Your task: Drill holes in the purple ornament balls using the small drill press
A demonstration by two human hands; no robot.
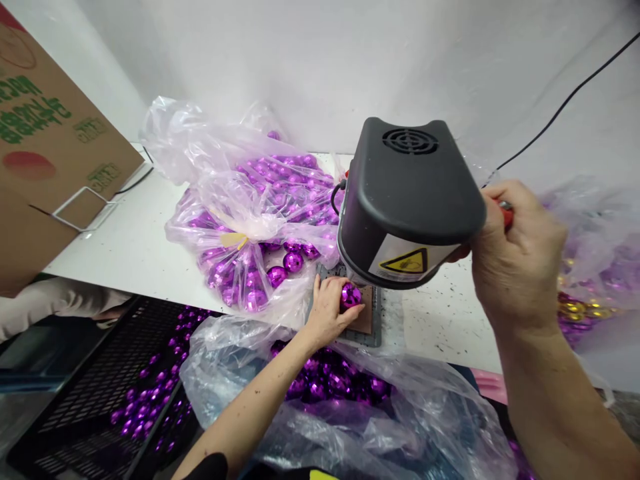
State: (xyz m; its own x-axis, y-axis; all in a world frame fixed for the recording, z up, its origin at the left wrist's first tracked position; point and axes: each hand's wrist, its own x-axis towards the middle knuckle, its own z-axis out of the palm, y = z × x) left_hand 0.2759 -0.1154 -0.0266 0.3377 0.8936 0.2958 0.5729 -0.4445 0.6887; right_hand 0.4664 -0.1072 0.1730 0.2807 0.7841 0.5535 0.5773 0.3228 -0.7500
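My left hand (330,303) holds a shiny purple ball (351,295) between its fingers, over a brown pad on a grey base plate (374,339). Above it stands a black machine head (413,180) with a round vent and a yellow warning label. My right hand (517,253) is wrapped round a red handle (506,215) at the machine's right side. Behind my left hand, a clear plastic bag (215,193) of purple balls lies on the white table (130,247). Another open bag (420,427) with purple balls lies in front, below the table edge.
A cardboard box (55,147) stands at the left. A black crate (65,400) with small purple balls is lower left, near another person's leg (65,298). More bagged purple and gold pieces (583,308) lie at the right. A black cable (565,103) runs along the wall.
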